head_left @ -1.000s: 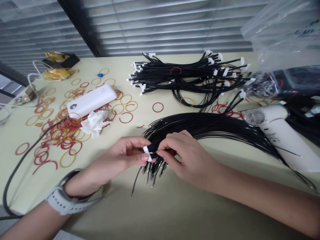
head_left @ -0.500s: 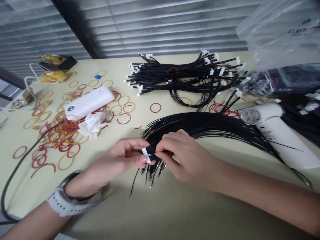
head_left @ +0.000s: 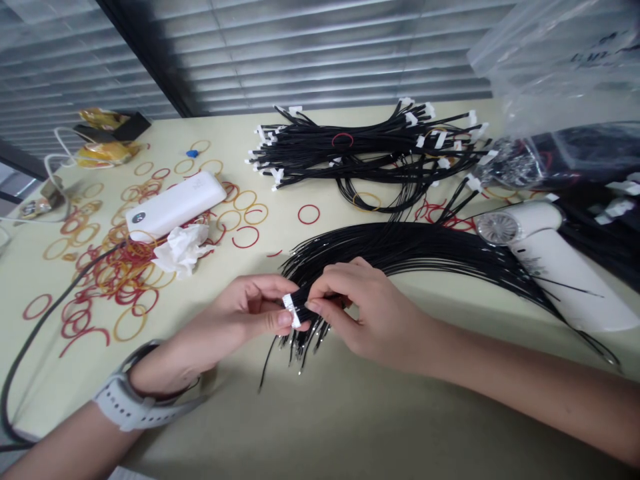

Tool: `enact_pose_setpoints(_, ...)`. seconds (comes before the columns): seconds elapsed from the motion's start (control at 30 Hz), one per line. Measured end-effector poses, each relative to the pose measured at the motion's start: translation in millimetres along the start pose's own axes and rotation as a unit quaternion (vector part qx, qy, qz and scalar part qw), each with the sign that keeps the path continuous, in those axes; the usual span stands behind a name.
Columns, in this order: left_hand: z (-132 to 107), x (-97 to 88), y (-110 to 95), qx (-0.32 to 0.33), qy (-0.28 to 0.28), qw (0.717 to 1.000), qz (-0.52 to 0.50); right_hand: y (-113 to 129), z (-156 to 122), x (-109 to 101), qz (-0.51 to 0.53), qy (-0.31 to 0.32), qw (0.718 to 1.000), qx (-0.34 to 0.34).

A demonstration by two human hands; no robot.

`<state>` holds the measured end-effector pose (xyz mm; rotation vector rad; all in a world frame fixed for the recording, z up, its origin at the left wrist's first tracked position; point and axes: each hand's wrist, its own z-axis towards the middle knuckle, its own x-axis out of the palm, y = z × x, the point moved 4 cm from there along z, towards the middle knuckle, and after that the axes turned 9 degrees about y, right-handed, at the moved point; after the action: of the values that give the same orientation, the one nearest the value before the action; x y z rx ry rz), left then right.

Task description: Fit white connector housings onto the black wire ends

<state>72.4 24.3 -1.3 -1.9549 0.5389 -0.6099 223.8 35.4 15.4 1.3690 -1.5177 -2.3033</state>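
Between thumb and fingers, my left hand (head_left: 250,310) pinches a small white connector (head_left: 291,311). Just to its right, my right hand (head_left: 367,310) is closed in a pinch at the connector's wire side; a thin black wire seems to be between the fingertips, though its tip is hard to make out. Beneath both hands lies a thick bundle of black wires (head_left: 430,247), curving away to the right. Small metal terminals show at the bundle's near left ends, below my fingers.
Behind lies a pile of black cables with white connectors (head_left: 310,150). Red and yellow rubber bands (head_left: 117,273) are scattered at left around a white power bank (head_left: 176,205) and a crumpled tissue (head_left: 183,250). A white handheld fan (head_left: 560,260) lies at right, below a clear plastic bag (head_left: 555,73).
The view has shifted very slightly. Both hands keep their pinch, and the white connector has turned a little in my left fingers.
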Motion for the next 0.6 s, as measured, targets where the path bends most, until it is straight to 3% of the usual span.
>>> enact_pose_setpoints(0.2, 0.0, -2.4, 1.8, -0.006, -0.03, 0.999, -0.025, 1.4, -1.5, 3.9, -0.008, -0.022, 0.999, -0.035)
enact_pose_setpoints(0.43, 3.3, -1.4, -1.2, 0.02, -0.031, 0.999, -0.015, 1.3, -3.6, 10.8, 0.088, -0.033, 0.996, -0.002)
enact_pose_setpoints(0.53, 2.3, -3.9, -5.9, 0.053, -0.066, 0.996, 0.001, 1.1, -7.3, 2.6, 0.057, -0.108, 0.992, -0.002)
enact_pose_setpoints(0.6, 0.1, -6.1, -8.2, 0.057, -0.075, 0.995, 0.016, 4.0, -12.5, -5.0, -0.011, -0.172, 0.984, -0.054)
